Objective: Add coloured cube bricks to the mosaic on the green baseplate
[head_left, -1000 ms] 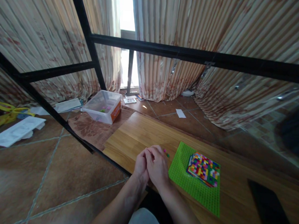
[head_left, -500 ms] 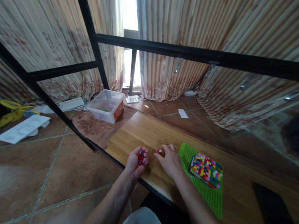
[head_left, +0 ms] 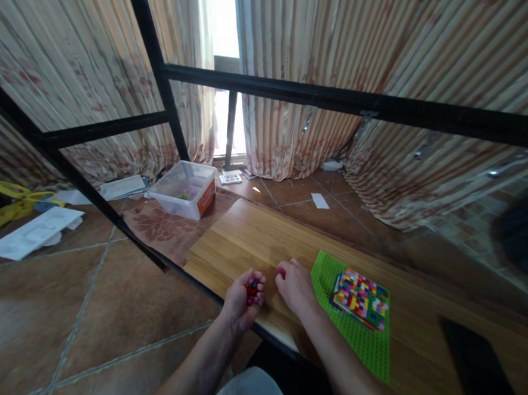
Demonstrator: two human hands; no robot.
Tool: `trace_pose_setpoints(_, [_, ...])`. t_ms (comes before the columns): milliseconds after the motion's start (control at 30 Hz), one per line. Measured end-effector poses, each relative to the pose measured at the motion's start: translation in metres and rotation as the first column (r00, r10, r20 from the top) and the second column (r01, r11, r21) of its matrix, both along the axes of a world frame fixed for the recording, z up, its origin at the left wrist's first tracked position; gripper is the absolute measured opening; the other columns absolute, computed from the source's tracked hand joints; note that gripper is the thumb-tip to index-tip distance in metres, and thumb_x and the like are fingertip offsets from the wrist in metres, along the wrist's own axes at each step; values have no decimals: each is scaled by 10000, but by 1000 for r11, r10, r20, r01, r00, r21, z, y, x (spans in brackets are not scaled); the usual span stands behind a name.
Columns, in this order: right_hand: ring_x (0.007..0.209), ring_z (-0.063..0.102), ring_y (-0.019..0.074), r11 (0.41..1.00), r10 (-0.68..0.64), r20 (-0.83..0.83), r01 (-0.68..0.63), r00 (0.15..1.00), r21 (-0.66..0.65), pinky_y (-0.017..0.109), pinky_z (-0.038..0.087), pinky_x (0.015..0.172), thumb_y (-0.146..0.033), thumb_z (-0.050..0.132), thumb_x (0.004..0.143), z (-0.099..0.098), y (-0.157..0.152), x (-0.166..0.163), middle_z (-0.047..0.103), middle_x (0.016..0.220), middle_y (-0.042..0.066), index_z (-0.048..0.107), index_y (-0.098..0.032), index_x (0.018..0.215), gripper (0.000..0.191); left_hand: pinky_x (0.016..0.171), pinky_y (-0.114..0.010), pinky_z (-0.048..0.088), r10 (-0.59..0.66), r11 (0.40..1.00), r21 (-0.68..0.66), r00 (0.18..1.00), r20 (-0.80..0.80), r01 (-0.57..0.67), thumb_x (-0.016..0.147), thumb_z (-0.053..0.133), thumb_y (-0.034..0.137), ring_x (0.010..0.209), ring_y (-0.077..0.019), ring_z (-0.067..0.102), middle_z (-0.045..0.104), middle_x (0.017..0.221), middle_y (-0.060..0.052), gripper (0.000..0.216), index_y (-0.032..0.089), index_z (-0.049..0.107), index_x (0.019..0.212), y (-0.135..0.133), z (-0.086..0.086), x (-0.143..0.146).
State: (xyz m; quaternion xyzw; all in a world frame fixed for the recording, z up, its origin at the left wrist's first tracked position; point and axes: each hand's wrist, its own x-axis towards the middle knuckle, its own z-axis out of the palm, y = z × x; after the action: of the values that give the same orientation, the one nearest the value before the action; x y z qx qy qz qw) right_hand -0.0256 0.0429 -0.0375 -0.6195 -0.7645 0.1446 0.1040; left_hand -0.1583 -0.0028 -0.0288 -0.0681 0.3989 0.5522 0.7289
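My left hand (head_left: 238, 300) is cupped palm up around a small heap of toy bricks (head_left: 252, 291), mostly red and pink with some dark ones. Just to its right, my right hand (head_left: 295, 286) is closed over the table, its fingertips pinching a pink toy brick (head_left: 281, 273). Part of that brick is hidden by the fingers. Beside the right forearm lies a green studded baseplate (head_left: 330, 272). A low block of many-coloured toy bricks (head_left: 360, 300) stands on it.
The wooden table (head_left: 244, 229) has a black flat object (head_left: 481, 366) at its right. A clear plastic box (head_left: 174, 201) with a few bricks sits on the brown mat beyond. A black metal frame (head_left: 271, 86) crosses in front of the curtains.
My right hand's fingers have closed on a small pink brick that lay at the fingertips. The left hand has shifted slightly down and right in view, still cupping its bricks.
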Motion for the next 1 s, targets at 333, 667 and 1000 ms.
trace_pose_setpoints(333, [796,618,193,998,-55,69,57,996,-24,290,419,730,-110,543,723,4,-1,15,673,838,101,681,-168,771,157,502,-168,515,74,997,-15,995,71,-73,911,481,170,584,-91,618,655,752,-81,197,86,628,811,-2,5,11])
trace_pose_setpoints(667, [615,635,148,966,-210,-745,17,633,-258,254,503,567,-278,611,701,26,-36,16,704,732,10,696,-200,772,135,753,-293,578,38,995,82,977,212,-56,929,446,221,818,-173,688,699,916,-117,258,81,662,933,-5,1,33])
trace_pose_setpoints(1000, [595,577,133,958,-285,-895,118,343,-260,254,469,585,-447,663,769,38,-66,19,661,674,2,724,-194,839,270,495,-191,491,-29,995,103,958,285,0,922,444,189,629,-118,643,687,840,-102,249,73,663,902,-11,10,61])
